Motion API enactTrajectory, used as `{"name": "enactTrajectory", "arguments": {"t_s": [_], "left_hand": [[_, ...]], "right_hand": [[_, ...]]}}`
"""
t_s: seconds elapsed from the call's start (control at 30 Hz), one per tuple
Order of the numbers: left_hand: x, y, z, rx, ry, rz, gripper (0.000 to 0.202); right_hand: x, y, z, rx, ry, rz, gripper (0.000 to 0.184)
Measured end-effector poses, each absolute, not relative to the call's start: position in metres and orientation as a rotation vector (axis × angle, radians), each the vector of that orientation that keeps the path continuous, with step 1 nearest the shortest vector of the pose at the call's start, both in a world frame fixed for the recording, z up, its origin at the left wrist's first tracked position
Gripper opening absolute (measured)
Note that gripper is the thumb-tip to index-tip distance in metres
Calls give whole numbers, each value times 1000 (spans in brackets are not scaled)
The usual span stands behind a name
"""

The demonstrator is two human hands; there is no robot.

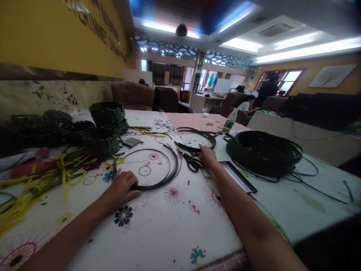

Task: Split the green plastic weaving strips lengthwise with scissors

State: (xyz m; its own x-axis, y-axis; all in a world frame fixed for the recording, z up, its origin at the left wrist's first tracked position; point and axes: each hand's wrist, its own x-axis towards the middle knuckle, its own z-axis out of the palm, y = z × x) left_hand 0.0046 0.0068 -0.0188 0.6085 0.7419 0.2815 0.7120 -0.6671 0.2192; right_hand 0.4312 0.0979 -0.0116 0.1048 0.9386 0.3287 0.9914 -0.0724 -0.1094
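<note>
My left hand (122, 186) is low on the floral tablecloth, its fingers curled over the near-left part of a loop of thin dark green plastic strips (162, 184). Farther off, my right hand (208, 156) is at a second curved bundle of dark green strips (186, 147), fingers closed on its near edge; the fingertips are partly hidden. Between the hands, a pair of black-handled scissors (194, 162) lies just left of my right hand. A dark-framed tablet-like panel (239, 177) is on the table beside my right forearm.
At right sits a large coil of dark green strip (263, 152) with loose ends trailing. Dark green woven baskets (101, 141) and tangled yellow strips (64, 169) are at left. A grey block (131, 142) and a plastic bottle (229, 121) stand farther back. People sit and stand beyond.
</note>
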Motion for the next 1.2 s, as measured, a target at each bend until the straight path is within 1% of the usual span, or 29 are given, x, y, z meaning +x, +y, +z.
{"name": "enactTrajectory", "arguments": {"t_s": [0.07, 0.2, 0.27, 0.5, 0.67, 0.83, 0.97, 1.2], "left_hand": [[4, 8, -19, 2702, 1233, 537, 21], [4, 11, -21, 2690, 1261, 565, 21], [3, 11, -21, 2699, 1248, 577, 22], [2, 7, -15, 2706, 1210, 613, 22], [3, 5, -12, 2702, 1190, 625, 22], [2, 4, -12, 2686, 1201, 650, 22], [3, 4, -11, 2664, 1212, 620, 24], [2, 5, -16, 2659, 1224, 596, 25]], "right_hand": [[444, 99, -21, -2113, -1896, -215, 39], [450, 105, -27, -2040, -1900, -172, 17], [452, 108, -24, -1956, -1890, -150, 14], [453, 110, -13, -1596, -1793, -35, 26], [448, 109, -11, -1424, -1693, 11, 33], [449, 109, -13, -1340, -1611, 50, 38], [448, 109, -12, -1294, -1603, 40, 37], [443, 104, -3, -1271, -1598, -3, 40]]}}
